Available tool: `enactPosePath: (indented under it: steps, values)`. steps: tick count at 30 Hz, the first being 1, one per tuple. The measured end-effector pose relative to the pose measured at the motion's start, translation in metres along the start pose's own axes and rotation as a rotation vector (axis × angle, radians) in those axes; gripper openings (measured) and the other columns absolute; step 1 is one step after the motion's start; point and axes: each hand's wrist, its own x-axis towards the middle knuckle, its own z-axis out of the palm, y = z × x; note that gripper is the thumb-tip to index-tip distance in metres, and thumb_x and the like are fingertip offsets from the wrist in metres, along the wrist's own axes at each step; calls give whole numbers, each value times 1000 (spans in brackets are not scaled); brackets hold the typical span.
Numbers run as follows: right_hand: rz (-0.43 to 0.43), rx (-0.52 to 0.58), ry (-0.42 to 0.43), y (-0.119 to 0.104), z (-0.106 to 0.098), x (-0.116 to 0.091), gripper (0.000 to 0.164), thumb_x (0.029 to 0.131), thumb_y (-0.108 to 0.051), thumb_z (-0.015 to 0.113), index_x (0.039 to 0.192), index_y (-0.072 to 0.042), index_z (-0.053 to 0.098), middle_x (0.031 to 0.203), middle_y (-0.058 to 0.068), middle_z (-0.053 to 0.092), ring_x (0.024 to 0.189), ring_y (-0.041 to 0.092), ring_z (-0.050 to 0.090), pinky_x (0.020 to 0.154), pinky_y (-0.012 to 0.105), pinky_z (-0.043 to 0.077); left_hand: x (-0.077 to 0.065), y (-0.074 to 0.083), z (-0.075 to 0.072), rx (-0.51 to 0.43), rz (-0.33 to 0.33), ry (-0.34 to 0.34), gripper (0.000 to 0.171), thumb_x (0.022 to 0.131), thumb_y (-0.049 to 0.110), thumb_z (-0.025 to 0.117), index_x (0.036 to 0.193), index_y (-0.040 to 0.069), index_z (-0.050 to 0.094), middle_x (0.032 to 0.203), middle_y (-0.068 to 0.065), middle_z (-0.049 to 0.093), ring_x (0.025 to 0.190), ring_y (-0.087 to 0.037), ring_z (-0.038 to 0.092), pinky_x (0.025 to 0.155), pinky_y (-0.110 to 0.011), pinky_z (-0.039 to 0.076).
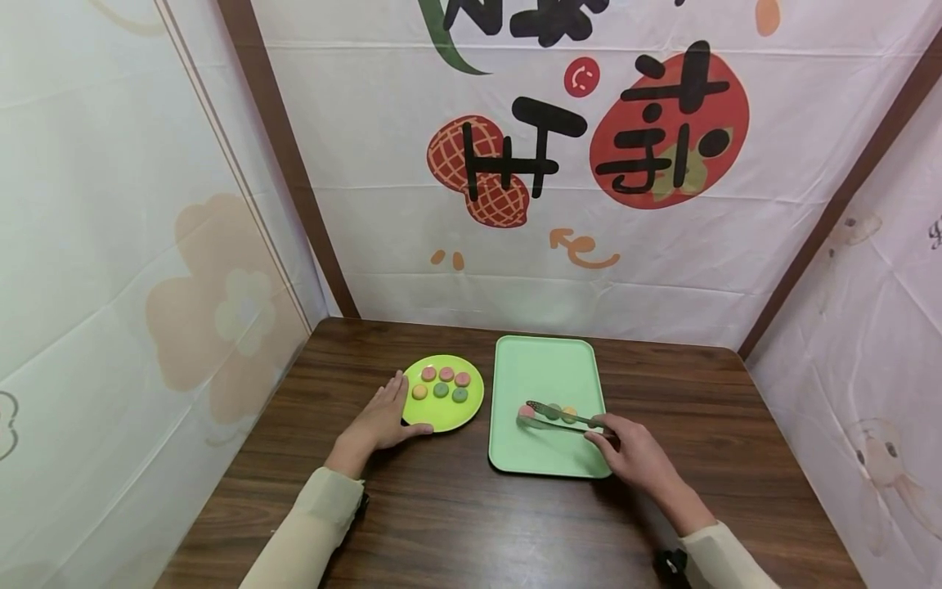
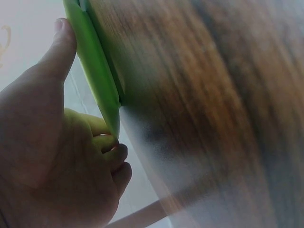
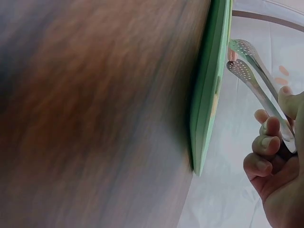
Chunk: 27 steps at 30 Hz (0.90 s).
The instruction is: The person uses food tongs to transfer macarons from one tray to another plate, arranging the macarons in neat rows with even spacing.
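Pink macaron (image 1: 527, 411) is seen on the tray (image 1: 546, 368), flanked by the tongs' (image 1: 585, 420) tips; whether it is pinched cannot be told. The tongs are clamped in the right hand's (image 1: 636, 452) grip. Left of the tray, the plate's (image 1: 449, 421) rim is touched by the left hand (image 1: 379, 419), thumb and fingers apart. Squeezing is best done lightly, so the green macaron (image 1: 552, 416) alongside is not nudged.
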Motion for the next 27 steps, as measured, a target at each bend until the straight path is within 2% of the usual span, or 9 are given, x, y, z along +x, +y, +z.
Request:
enactPosePath:
  steps: [8, 19, 27]
  values:
    - [19, 13, 9, -8, 8, 13, 24, 101, -23, 79, 116, -3, 77, 82, -13, 66, 68, -3, 54, 60, 26, 52, 0, 0, -1, -3, 0, -2, 123, 96, 68, 70, 168, -10, 8, 177, -29, 1, 164, -44, 9, 134, -54, 12]
    - [-30, 53, 4, -20, 21, 30, 24, 103, -22, 77, 118, -3, 77, 80, -12, 65, 62, -3, 50, 57, 24, 48, 1, 0, -2, 2, 2, -2, 124, 96, 69, 69, 168, -10, 8, 177, -28, 1, 164, -44, 9, 135, -53, 11]
    - [-47, 48, -9, -28, 32, 41, 27, 103, -25, 76, 120, -4, 77, 84, -14, 64, 67, -4, 52, 61, 25, 51, -1, 1, -1, 0, 8, 0, 123, 96, 68, 70, 167, -11, 9, 177, -30, 2, 164, -45, 10, 134, -54, 13]
